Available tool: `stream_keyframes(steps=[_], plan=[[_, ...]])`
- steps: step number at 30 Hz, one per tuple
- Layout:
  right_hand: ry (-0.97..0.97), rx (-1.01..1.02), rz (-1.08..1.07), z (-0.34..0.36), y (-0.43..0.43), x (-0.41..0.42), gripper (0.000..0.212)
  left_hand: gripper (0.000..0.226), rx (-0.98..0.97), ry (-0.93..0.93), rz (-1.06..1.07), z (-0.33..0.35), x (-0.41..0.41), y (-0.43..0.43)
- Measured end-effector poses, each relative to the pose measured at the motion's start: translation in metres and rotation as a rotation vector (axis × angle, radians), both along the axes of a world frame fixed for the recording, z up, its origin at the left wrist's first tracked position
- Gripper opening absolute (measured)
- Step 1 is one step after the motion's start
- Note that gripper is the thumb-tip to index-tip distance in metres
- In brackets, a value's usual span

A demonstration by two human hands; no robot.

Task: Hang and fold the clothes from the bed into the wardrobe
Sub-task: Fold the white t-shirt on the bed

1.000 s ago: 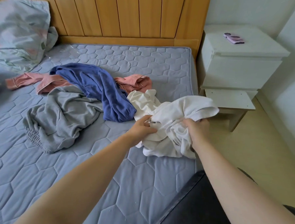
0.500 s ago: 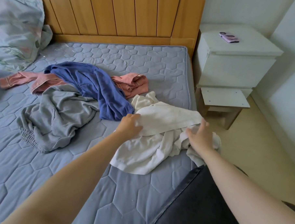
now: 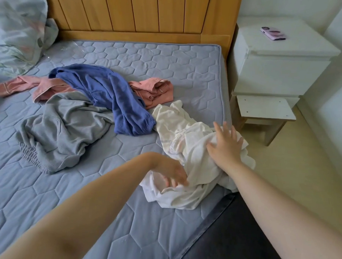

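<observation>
Your left hand [image 3: 169,171]: fingers straight, touching white garment [image 3: 192,157] | your right hand [image 3: 227,146]: spread flat on it | bed [image 3: 169,60]

— What is the person wearing?
— Little of it shows. The left forearm [image 3: 104,195] and right forearm [image 3: 271,192] are bare from the near edge of the view out to the wrists.
— And the hands?
— The left hand [image 3: 170,173] and right hand [image 3: 227,145] are bare too.
— Any clothing?
— At the near right, a dark charcoal garment [image 3: 239,240] with a paler, bluish band along its left edge. What kind, I cannot tell.
</observation>
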State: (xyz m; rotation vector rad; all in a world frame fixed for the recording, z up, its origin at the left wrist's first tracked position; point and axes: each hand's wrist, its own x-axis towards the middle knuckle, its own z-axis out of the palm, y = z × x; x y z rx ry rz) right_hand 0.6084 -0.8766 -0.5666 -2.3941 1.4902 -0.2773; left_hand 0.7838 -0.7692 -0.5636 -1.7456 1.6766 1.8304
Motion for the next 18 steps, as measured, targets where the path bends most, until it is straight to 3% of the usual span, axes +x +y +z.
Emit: stream_keyframes(steps=[1,5,8,11,14,16,18], plan=[[0.048,0.083,0.038,-0.001,-0.003,0.003,0.072,0.011,-0.033,0.023,0.149,-0.002,0.004,-0.004],[0.246,0.276,0.170,-0.013,0.004,0.001,0.078,0.015,-0.185,-0.029,1.102,-0.025,0.031,-0.025],[0.277,0.422,0.282,-0.008,0.021,0.002,0.063,0.049,-0.250,0.230,1.535,-0.039,0.039,-0.029],[0.368,0.624,0.477,0.003,0.036,0.009,0.045,0.080,-0.311,0.274,1.601,-0.038,0.037,-0.037],[0.394,0.646,0.517,0.009,0.041,0.007,0.024,0.060,-0.454,0.221,1.545,-0.033,0.033,-0.043],[0.150,0.540,0.354,0.008,0.035,0.003,0.026,0.042,-0.444,0.355,1.435,-0.028,0.032,-0.037],[-0.157,0.285,0.105,0.006,0.024,0.000,0.017,0.039,-0.280,0.514,1.308,-0.022,0.033,-0.021]])
